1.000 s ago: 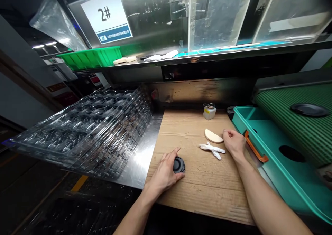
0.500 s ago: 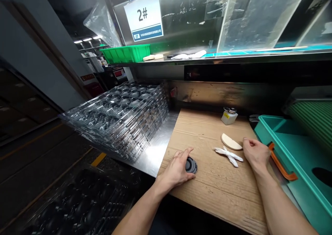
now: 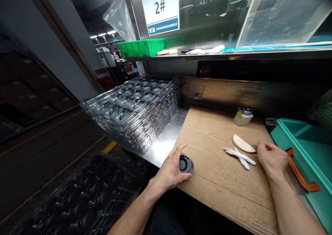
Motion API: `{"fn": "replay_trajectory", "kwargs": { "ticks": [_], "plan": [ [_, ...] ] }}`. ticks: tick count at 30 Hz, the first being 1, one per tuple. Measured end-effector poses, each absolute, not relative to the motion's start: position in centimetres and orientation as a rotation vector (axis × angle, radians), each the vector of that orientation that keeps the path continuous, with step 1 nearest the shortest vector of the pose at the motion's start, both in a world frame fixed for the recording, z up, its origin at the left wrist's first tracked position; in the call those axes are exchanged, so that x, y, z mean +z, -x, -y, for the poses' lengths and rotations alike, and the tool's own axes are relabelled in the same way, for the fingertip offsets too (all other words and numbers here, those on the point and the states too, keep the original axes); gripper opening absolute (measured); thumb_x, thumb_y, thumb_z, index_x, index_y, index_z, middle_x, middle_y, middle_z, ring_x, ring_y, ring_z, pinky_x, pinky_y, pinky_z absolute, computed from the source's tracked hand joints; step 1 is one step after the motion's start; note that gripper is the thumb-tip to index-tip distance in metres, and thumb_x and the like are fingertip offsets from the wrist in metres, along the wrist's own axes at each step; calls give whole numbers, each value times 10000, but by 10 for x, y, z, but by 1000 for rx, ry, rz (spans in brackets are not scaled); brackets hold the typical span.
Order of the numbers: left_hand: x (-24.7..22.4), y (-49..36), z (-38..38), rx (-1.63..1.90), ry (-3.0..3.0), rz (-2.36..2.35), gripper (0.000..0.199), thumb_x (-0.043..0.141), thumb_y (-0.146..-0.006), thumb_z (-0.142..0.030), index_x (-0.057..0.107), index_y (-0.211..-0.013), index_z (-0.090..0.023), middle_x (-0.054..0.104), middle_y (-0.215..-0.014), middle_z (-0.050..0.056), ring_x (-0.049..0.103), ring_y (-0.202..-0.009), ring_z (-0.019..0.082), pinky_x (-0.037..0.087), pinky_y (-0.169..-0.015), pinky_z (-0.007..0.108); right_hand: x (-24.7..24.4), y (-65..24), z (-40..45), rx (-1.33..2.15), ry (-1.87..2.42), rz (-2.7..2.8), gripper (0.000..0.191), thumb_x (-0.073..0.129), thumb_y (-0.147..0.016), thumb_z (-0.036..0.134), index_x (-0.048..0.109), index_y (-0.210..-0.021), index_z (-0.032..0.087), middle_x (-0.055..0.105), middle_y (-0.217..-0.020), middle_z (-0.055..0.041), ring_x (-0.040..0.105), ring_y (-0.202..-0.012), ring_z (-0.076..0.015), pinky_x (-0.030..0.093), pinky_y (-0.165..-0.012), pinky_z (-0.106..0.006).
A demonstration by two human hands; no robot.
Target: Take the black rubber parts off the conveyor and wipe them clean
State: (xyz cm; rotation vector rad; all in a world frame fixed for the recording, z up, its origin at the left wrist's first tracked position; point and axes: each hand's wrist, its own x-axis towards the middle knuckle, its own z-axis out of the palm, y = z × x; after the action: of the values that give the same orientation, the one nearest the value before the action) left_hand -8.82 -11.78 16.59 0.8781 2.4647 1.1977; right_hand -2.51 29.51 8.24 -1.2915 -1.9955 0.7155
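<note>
- Landmark: cardboard (image 3: 215,172) on desk (image 3: 162,138)
- Left hand (image 3: 172,169): half-open C-grip round black round part (image 3: 185,165), at cardboard's left edge
- Right hand (image 3: 272,157): curled closed at cardboard's right edge, beside cream half-disc (image 3: 243,144); can't tell if it grips anything
- Small bottle (image 3: 243,117): cardboard's far end

Left hand (image 3: 172,169) curved with thumb and fingers spread, right hand (image 3: 272,158) loosely curled, both forearms reaching forward
</note>
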Motion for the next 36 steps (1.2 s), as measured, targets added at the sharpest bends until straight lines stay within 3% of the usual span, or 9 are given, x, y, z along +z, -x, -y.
{"fn": "replay_trajectory", "kwargs": {
  "ticks": [11, 20, 36],
  "plan": [
    [168, 74, 141, 1230, -820, -2542, 1030, 802, -628, -200, 248, -1485, -340, 590, -1192, 25, 524, -1108, 228, 417, -1022, 382, 77, 23, -299, 617, 1307, 2006, 291, 575, -709, 428, 723, -807, 197, 648, -630, -45, 622, -660, -238, 447, -660, -327],
    [159, 77, 136, 1228, -802, -2529, 1074, 793, -610, -184, 201, -1495, -326, 595, -1144, 28, 536, -1061, 217, 423, -991, 371, 82, 24, -294, 647, 1320, 1974, 307, 590, -708, 407, 740, -837, 172, 648, -628, -52, 618, -654, -228, 452, -684, -322],
    [159, 79, 121, 1216, -823, -2494, 1089, 807, -613, -181, 192, -1493, -360, 599, -1168, 12, 519, -1152, 228, 381, -1055, 391, 91, 23, -284, 663, 1290, 1964, 290, 605, -735, 406, 736, -811, 159, 672, -664, -64, 629, -670, -196, 430, -645, -278]
  ]
}}
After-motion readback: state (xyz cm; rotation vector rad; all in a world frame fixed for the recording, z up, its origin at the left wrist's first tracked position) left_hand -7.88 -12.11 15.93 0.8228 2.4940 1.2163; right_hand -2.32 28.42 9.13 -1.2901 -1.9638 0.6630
